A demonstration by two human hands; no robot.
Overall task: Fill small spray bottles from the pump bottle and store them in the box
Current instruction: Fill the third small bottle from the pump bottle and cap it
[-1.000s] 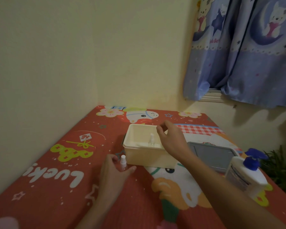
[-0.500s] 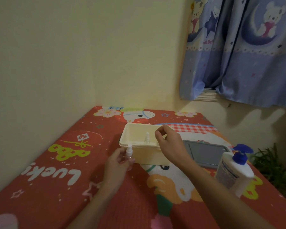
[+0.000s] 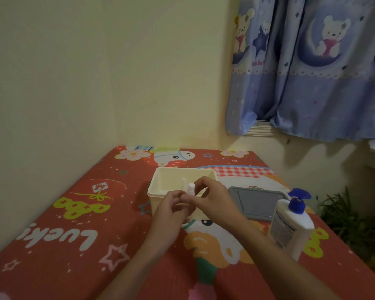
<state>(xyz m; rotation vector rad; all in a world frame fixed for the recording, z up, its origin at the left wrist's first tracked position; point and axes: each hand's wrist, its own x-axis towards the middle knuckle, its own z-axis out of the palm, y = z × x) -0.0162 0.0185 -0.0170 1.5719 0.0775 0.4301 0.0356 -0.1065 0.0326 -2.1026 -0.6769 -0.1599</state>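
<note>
One small spray bottle [image 3: 190, 191] is held upright between both hands, just in front of the near wall of the box [image 3: 160, 192]. Its body is gripped low down by the curled fingers of the left hand [image 3: 171, 211], so that only the white cap and the upper part of the bottle are seen above those fingers. The cap is approached from the right by the right hand [image 3: 214, 202], whose thumb and forefinger are bent toward it; whether the cap is actually pinched or only touched cannot be told. A second small spray bottle [image 3: 184, 183] is seen standing upright inside the cream box, just behind the held one and apart from both hands. The box is set on a red cartoon-printed mat [image 3: 74, 234], near the middle of it. A grey lid [image 3: 255, 202] is laid flat on the mat just to the right of the box, partly hidden by the right wrist. A white pump bottle [image 3: 290, 230] with a blue pump head is stood upright on the mat at the right, in front of the lid and well apart from the hands. A blue curtain [image 3: 312, 72] printed with bears is hung at the upper right, and a green plant [image 3: 351, 221] is seen beyond the mat's right edge.
</note>
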